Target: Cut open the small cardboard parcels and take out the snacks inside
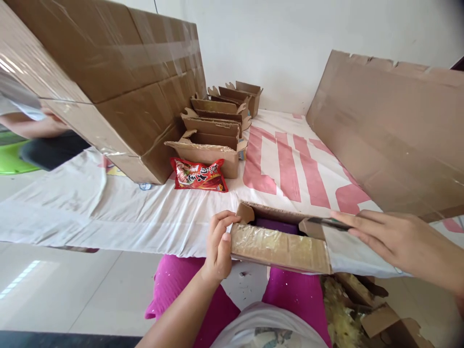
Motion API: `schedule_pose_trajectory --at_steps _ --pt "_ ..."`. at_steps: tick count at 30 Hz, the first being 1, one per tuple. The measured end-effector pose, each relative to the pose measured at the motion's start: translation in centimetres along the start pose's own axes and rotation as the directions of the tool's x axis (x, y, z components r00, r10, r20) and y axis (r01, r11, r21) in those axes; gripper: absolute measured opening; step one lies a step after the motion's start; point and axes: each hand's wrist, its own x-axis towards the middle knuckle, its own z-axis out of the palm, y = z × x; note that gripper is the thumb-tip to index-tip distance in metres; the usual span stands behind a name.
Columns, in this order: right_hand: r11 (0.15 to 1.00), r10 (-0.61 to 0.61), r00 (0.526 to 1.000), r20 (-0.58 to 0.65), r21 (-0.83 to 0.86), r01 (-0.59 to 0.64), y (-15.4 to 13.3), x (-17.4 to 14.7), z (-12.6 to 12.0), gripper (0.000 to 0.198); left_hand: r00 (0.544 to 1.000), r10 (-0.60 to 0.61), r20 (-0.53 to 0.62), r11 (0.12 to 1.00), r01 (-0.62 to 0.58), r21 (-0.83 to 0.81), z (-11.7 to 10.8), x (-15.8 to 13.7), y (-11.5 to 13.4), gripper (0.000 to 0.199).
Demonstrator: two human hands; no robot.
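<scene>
A small cardboard box (281,247) lies at the table's near edge, its top open and clear tape along its near side. My left hand (219,244) grips its left end, with the thumb on the near side. Inside the box a purple thing (277,225) shows; its kind is hidden. My right hand (384,234) is at the box's right end, closed around a thin dark blade-like tool (335,223) that reaches over the right end flap. Beyond the box, a red printed food packet (199,175) leans against another small box.
Several open small cardboard boxes (217,152) stand in a row behind the packet. Large taped cartons (152,106) rise at left, and a cardboard panel (391,135) at right. Cardboard scraps (384,324) lie on the floor. Another person's arm (36,123) shows at far left.
</scene>
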Motion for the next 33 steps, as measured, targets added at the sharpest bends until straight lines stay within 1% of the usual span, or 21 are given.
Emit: schedule_pose_trajectory --at_steps 4,7,9,11,13,14,16,18,19,20,21,22,24,25,26,27,28,30,31,32,33 --pt "0.991 0.117 0.993 0.017 0.062 -0.118 0.2 1.0 3.8 0.040 0.986 0.117 -0.118 0.992 -0.111 0.059 0.5 -0.7 -0.2 0.047" --pt "0.980 0.166 0.984 0.064 0.099 -0.172 0.6 1.6 6.8 0.040 0.979 0.170 -0.116 0.984 -0.162 0.078 0.7 -1.0 -0.2 0.049" --pt "0.977 0.178 0.977 0.120 0.101 -0.190 0.9 1.6 8.6 0.040 0.978 0.182 -0.104 0.981 -0.173 0.090 0.6 -1.1 -0.1 0.045" --pt "0.980 0.167 0.970 0.177 0.081 -0.184 1.1 1.2 10.4 0.041 0.973 0.208 -0.100 0.973 -0.196 0.119 0.3 -1.3 0.2 0.038" --pt "0.987 0.121 0.970 0.212 0.078 -0.141 1.1 0.8 12.0 0.040 0.964 0.247 -0.099 0.961 -0.231 0.153 -0.1 -1.7 0.6 0.033" --pt "0.990 0.085 0.973 0.213 0.090 -0.107 1.1 0.5 12.7 0.039 0.958 0.266 -0.108 0.956 -0.248 0.159 -0.4 -1.9 0.8 0.032" --pt "0.990 0.038 0.985 0.168 0.127 -0.060 1.2 0.2 13.6 0.035 0.943 0.299 -0.143 0.950 -0.280 0.138 -0.7 -2.7 1.2 0.040" --pt "0.979 0.051 0.997 0.066 0.193 -0.063 1.0 -0.1 13.7 0.033 0.928 0.323 -0.186 0.945 -0.307 0.111 -0.9 -3.4 1.6 0.052" --pt "0.965 0.092 0.996 0.005 0.248 -0.090 0.8 -0.2 13.4 0.033 0.920 0.338 -0.196 0.941 -0.322 0.108 -0.9 -3.8 1.8 0.054" --pt "0.938 0.154 0.987 -0.047 0.321 -0.131 0.4 -0.4 12.8 0.034 0.913 0.356 -0.197 0.934 -0.339 0.115 -0.9 -4.2 2.0 0.052" --pt "0.896 0.237 0.968 -0.087 0.404 -0.183 -0.2 -0.7 12.0 0.036 0.907 0.379 -0.185 0.924 -0.359 0.133 -0.8 -4.5 2.1 0.045" --pt "0.840 0.330 0.938 -0.110 0.488 -0.238 -1.1 -1.0 11.1 0.037 0.900 0.402 -0.169 0.912 -0.379 0.154 -0.7 -4.7 2.2 0.034" --pt "0.714 0.512 0.845 -0.155 0.623 -0.318 -3.2 -2.0 9.0 0.037 0.885 0.443 -0.146 0.889 -0.412 0.197 -0.4 -5.0 2.3 0.017" --pt "0.677 0.552 0.809 -0.200 0.675 -0.295 -4.4 -2.4 8.0 0.036 0.878 0.457 -0.140 0.880 -0.423 0.217 -0.2 -5.0 2.2 0.016" --pt "0.670 0.545 0.795 -0.267 0.708 -0.222 -5.6 -2.8 7.1 0.035 0.875 0.465 -0.137 0.873 -0.427 0.233 0.0 -5.1 2.0 0.016" --pt "0.691 0.485 0.813 -0.322 0.710 -0.131 -6.6 -3.0 6.3 0.036 0.874 0.467 -0.136 0.870 -0.427 0.245 0.2 -5.2 1.9 0.016" --pt "0.737 0.385 0.842 -0.379 0.675 -0.032 -7.6 -3.1 5.7 0.037 0.874 0.465 -0.140 0.870 -0.423 0.253 0.4 -5.2 1.7 0.015" --pt "0.851 0.128 0.882 -0.453 0.507 0.137 -8.9 -2.9 5.2 0.038 0.875 0.466 -0.134 0.869 -0.424 0.255 0.8 -5.5 1.5 0.014" --pt "0.898 0.017 0.886 -0.464 0.397 0.191 -9.2 -2.5 5.2 0.037 0.872 0.474 -0.119 0.865 -0.436 0.248 1.0 -5.6 1.5 0.013" --pt "0.929 -0.061 0.883 -0.466 0.297 0.221 -9.4 -2.2 5.4 0.035 0.869 0.484 -0.098 0.861 -0.453 0.232 1.1 -5.9 1.4 0.013" --pt "0.946 -0.106 0.876 -0.470 0.223 0.234 -9.4 -1.8 5.7 0.033 0.866 0.495 -0.074 0.857 -0.473 0.203 1.1 -6.1 1.4 0.017"
